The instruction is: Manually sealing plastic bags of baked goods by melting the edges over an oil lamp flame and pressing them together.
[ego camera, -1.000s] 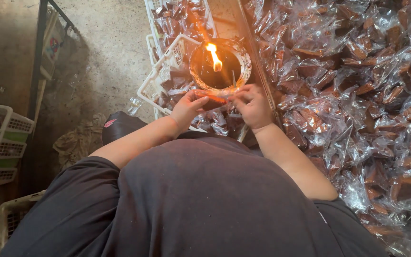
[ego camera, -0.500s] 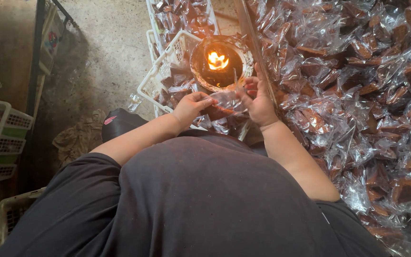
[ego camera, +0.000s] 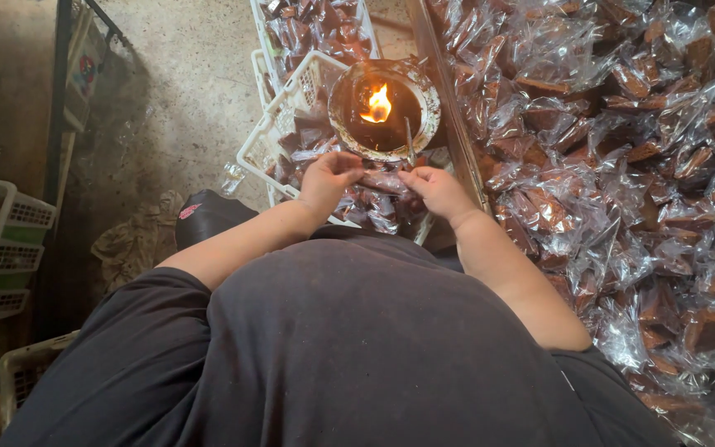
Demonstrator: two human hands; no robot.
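While both hands grip one clear packet (ego camera: 384, 180) between them, the flame (ego camera: 377, 106) burns just beyond it in a round bowl (ego camera: 384, 108). Left hand (ego camera: 329, 176): fingers curled shut on the packet's left end. Right hand (ego camera: 434, 187): fingers pinched closed on its right end. Packet holds a brown slab; it lies level, just this side of the bowl's near rim, above the white basket (ego camera: 268, 141).

Bowl: dark inside, pale worn rim, sits on the basket's contents. A thin stick (ego camera: 408, 139) leans at its near rim. Whether the packet touches the bowl cannot be told.

Basket: white plastic, lattice walls, filled with more wrapped brown pieces. A second white basket (ego camera: 318, 25) beyond it, also filled.

Right of the hands: a broad heap (ego camera: 622, 157) of the same clear-wrapped brown slabs, spread across the whole right side. A straight rail (ego camera: 447, 99) divides heap from baskets.

Left: bare concrete floor (ego camera: 175, 91), a crumpled rag (ego camera: 130, 240), more white baskets (ego camera: 2, 248) at the far left edge, a dark frame post (ego camera: 58, 108).

Person wears a dark shirt (ego camera: 333, 348); forearms bare.
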